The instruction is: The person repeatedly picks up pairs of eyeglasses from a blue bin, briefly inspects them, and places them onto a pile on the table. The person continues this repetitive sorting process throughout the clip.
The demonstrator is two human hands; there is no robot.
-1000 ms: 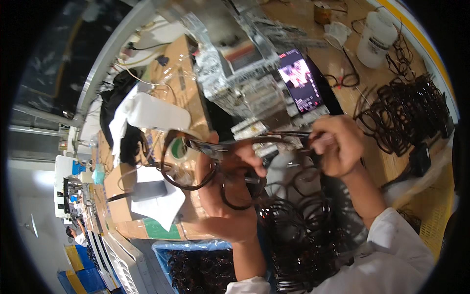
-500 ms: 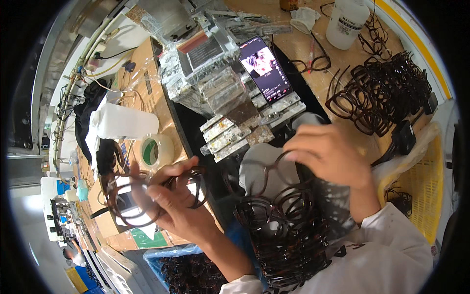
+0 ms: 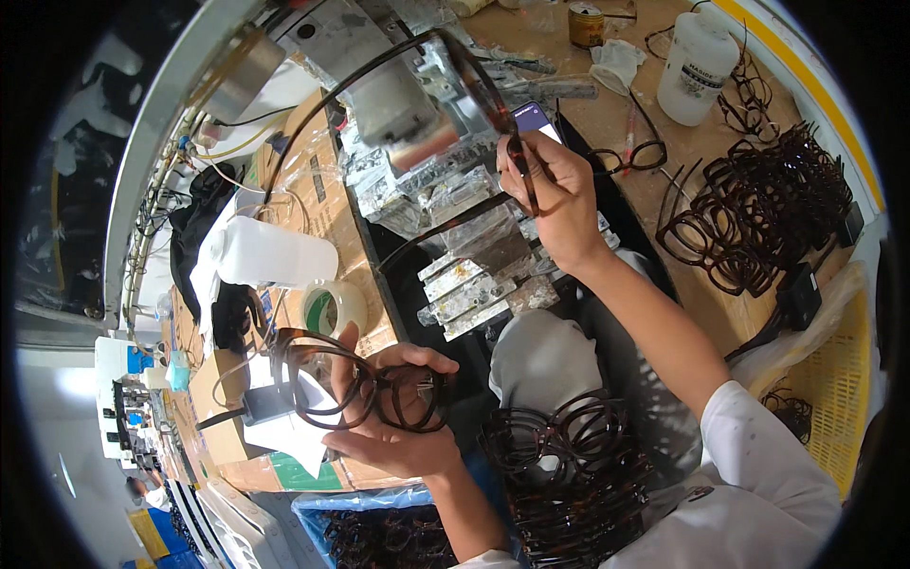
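Note:
In front of the metal fixture, my right hand (image 3: 557,199) pinches a dark tortoiseshell eyeglass frame (image 3: 485,87). It is raised close to the camera, its long temples reaching left. Lower down, my left hand (image 3: 398,408) is palm up, its fingers around tortoiseshell glasses frames (image 3: 313,334); how many it holds I cannot tell. A thick stack of similar frames (image 3: 573,517) lies on my lap, below a grey-covered knee (image 3: 545,360). Behind my right hand the phone (image 3: 533,123) is partly hidden.
A paint-spattered metal fixture (image 3: 483,294) stands at the table edge. Left of it are a white jug (image 3: 284,254) and a tape roll (image 3: 353,308). A large frame pile (image 3: 777,204), a white bottle (image 3: 697,71) and a yellow basket (image 3: 844,356) are on the right. A blue-lined bin (image 3: 318,507) sits below.
My right hand has risen from above the stack to beside the phone, now with a frame in it. My left hand has shifted slightly right and turned palm up. The whole view has shifted.

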